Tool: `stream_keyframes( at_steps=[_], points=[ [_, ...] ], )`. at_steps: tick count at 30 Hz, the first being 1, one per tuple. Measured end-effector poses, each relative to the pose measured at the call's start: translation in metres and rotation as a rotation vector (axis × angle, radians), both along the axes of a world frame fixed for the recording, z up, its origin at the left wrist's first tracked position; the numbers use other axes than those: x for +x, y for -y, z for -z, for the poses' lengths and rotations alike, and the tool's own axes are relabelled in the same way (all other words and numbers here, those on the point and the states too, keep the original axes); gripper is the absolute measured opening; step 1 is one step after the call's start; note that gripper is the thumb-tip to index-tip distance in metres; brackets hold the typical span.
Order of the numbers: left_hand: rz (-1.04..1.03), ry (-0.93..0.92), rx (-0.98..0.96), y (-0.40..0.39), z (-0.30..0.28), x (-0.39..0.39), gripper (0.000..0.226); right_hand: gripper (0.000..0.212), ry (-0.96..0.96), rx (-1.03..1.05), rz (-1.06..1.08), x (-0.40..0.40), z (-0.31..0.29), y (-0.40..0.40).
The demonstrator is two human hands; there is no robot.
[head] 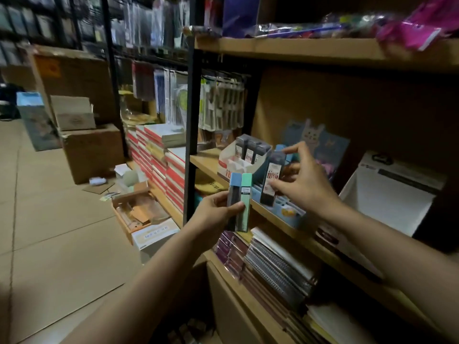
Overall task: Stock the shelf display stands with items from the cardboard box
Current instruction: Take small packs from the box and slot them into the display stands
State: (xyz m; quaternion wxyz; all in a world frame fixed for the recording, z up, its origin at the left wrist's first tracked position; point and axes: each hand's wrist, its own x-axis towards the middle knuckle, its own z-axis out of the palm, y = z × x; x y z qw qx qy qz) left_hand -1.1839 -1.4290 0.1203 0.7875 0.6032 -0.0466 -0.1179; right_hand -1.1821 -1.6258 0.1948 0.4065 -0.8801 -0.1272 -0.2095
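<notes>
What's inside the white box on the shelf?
The white box holds three dark lead cases standing upright at its back. Its front part looks bare. Whatever sits lower down is hidden by the box's walls.

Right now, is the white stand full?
No. The white stand holds three dark packs in its back row; its front compartments look empty.

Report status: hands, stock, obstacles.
Left hand grips two lead cases. Right hand pinches dark case at blue stand. Nothing blocking.
</notes>
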Motion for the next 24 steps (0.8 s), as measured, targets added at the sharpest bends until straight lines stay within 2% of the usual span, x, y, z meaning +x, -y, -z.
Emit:
stream_keyframes(
  at_steps=[5,10,14,18,24],
  points=[
    [-0.048,0.023,-0.048,-0.012,-0.014,0.027,0.045,0.052,0.098,0.105,0.066,0.061,-0.036,-0.015],
    [-0.054,0.004,-0.048,-0.021,-0.009,0.041,0.028,0.039,0.120,0.110,0.208,0.115,-0.030,-0.029],
    [-0.091,-0.053,-0.072,-0.029,0.000,0.049,0.039,0.035,0.107,0.031,0.342,0.135,-0.021,-0.029],
    [-0.113,-0.074,-0.106,-0.034,0.002,0.054,0.041,0.031,0.112,-0.088,0.358,0.142,-0.015,-0.025],
    [-0.142,-0.089,-0.123,-0.038,0.001,0.055,0.041,0.014,0.158,-0.066,0.318,0.149,-0.026,-0.037]
  ],
)
